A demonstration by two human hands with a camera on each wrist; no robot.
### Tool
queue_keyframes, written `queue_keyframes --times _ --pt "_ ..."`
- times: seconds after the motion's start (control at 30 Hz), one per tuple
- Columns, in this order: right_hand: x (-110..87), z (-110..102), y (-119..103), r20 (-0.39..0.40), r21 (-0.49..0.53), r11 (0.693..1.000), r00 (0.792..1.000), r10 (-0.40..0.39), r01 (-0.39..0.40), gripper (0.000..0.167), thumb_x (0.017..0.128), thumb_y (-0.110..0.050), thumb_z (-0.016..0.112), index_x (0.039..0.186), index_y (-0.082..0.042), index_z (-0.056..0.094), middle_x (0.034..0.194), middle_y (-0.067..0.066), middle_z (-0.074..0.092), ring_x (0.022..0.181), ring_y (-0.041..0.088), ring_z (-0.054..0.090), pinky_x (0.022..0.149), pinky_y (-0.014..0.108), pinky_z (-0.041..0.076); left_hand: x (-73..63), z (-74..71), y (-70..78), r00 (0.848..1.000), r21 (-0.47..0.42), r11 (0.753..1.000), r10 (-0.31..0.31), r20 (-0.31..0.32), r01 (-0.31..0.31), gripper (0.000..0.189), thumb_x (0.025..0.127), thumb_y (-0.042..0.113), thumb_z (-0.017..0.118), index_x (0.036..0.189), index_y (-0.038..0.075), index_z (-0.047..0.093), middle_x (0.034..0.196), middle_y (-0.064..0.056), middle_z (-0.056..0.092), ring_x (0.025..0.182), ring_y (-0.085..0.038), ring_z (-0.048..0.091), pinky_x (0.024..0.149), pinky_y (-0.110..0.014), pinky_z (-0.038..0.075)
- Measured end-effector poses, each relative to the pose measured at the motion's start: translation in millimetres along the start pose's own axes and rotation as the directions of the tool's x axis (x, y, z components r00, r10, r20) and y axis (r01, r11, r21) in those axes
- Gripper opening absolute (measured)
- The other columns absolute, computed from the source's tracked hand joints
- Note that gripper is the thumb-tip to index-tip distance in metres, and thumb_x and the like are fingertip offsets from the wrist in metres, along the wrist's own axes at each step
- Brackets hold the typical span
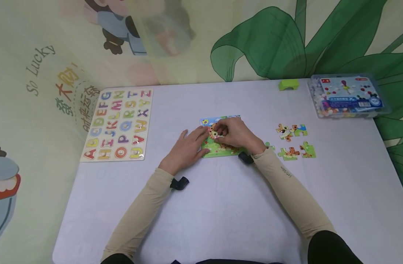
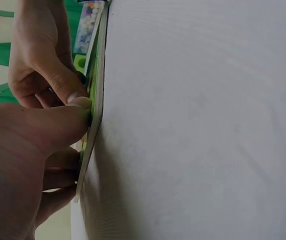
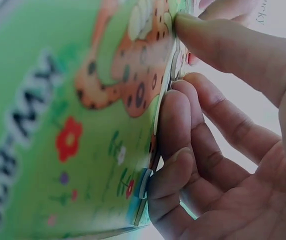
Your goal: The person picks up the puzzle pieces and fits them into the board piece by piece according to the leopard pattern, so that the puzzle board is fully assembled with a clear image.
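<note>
A jigsaw puzzle board (image 1: 218, 151) with a spotted cartoon animal and a green field lies mid-table. My left hand (image 1: 185, 149) rests across its left part, fingers extended and thumb at the near edge; the left wrist view shows this thumb (image 2: 63, 125) close to the right hand's thumb. Over the middle of the board, my right hand (image 1: 236, 134) has its fingers bent, pinching a puzzle piece (image 3: 176, 65) at the surface between thumb and fingertips. The right hand hides much of the picture.
Several loose puzzle pieces (image 1: 289, 154) lie right of the board, one partly behind the right wrist. An alphabet board (image 1: 148, 121) lies at left. At the back right are a green block (image 1: 288, 84) and a clear plastic box (image 1: 350, 96) of small colored parts.
</note>
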State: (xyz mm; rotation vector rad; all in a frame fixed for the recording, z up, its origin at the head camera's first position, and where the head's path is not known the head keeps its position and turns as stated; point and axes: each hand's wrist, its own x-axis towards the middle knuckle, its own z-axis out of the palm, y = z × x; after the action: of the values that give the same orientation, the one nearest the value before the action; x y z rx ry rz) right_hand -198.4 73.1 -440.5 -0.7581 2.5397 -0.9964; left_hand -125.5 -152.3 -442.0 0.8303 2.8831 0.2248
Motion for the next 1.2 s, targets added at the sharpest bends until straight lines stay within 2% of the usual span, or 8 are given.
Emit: queue_keyframes --times 0.2,0.4,0.53,0.67,0.87,1.03,1.2 --pt "-1.7 -3 2 0.022 0.012 1.000 1.000 -0.017 0.016 0.030 0.089 -0.014 0.087 0.114 -0.003 0.075 0.103 0.010 0.077 0.089 0.020 0.071 0.083 0.037 0.060 0.5 -2.3 2.8 1.000 -0.024 1.000 -0.019 0.016 0.020 0.068 0.109 0.042 0.059 0.164 0.007 0.039 0.172 -0.010 0.038 0.161 -0.027 0.032 0.126 -0.063 0.031" --pt "-15.5 -19 14 -0.002 0.039 0.998 0.999 -0.041 0.041 0.037 0.087 -0.012 0.088 0.120 -0.003 0.074 0.104 0.011 0.076 0.093 0.024 0.071 0.087 0.041 0.059 3.5 -0.7 8.4 0.999 0.006 0.999 -0.039 0.038 0.038 0.063 0.110 0.042 0.056 0.166 0.018 0.039 0.171 -0.009 0.039 0.161 -0.028 0.033 0.125 -0.065 0.031" --pt "-31.5 -44 32 -0.064 0.016 0.999 0.997 0.044 -0.043 0.038 0.087 -0.013 0.088 0.121 -0.003 0.075 0.105 0.013 0.075 0.096 0.028 0.068 0.088 0.043 0.055 5.5 -0.4 12.7 0.998 0.046 0.998 -0.045 0.052 0.042 0.059 0.111 0.042 0.052 0.165 0.020 0.041 0.171 -0.011 0.037 0.161 -0.030 0.031 0.125 -0.067 0.031" --pt "-51.1 -75 54 -0.103 -0.018 0.988 0.983 0.153 -0.156 0.042 0.087 -0.013 0.088 0.125 -0.003 0.073 0.112 0.017 0.073 0.104 0.032 0.065 0.093 0.046 0.050 4.9 -0.5 13.6 0.998 0.038 0.998 -0.050 0.047 0.048 0.060 0.111 0.043 0.052 0.165 0.019 0.041 0.171 -0.012 0.037 0.161 -0.030 0.030 0.125 -0.066 0.031" --pt "-83.2 -112 79 -0.046 -0.096 0.958 0.963 0.266 -0.270 0.055 0.090 -0.017 0.085 0.139 -0.001 0.065 0.131 0.025 0.065 0.119 0.040 0.058 0.101 0.058 0.049 3.7 0.9 12.2 0.997 -0.001 0.999 -0.052 0.052 0.052 0.067 0.109 0.051 0.053 0.166 0.018 0.039 0.172 -0.012 0.034 0.163 -0.030 0.026 0.126 -0.065 0.029" --pt "-101.7 -125 92 0.021 -0.114 0.944 0.949 0.314 -0.310 0.058 0.090 -0.014 0.085 0.141 0.001 0.063 0.140 0.029 0.057 0.128 0.048 0.053 0.107 0.065 0.046 4.2 0.5 12.8 0.998 -0.003 0.999 -0.043 0.045 0.043 0.070 0.108 0.054 0.055 0.165 0.016 0.040 0.170 -0.013 0.035 0.161 -0.031 0.029 0.127 -0.064 0.029" --pt "-108.2 -125 98 0.022 -0.113 0.942 0.947 0.320 -0.316 0.054 0.088 -0.007 0.086 0.137 0.001 0.065 0.137 0.029 0.055 0.127 0.049 0.051 0.108 0.066 0.044 5.8 -0.1 14.0 0.998 -0.009 0.999 -0.051 0.043 0.051 0.071 0.106 0.055 0.058 0.164 0.017 0.041 0.169 -0.012 0.037 0.159 -0.030 0.031 0.126 -0.063 0.030"
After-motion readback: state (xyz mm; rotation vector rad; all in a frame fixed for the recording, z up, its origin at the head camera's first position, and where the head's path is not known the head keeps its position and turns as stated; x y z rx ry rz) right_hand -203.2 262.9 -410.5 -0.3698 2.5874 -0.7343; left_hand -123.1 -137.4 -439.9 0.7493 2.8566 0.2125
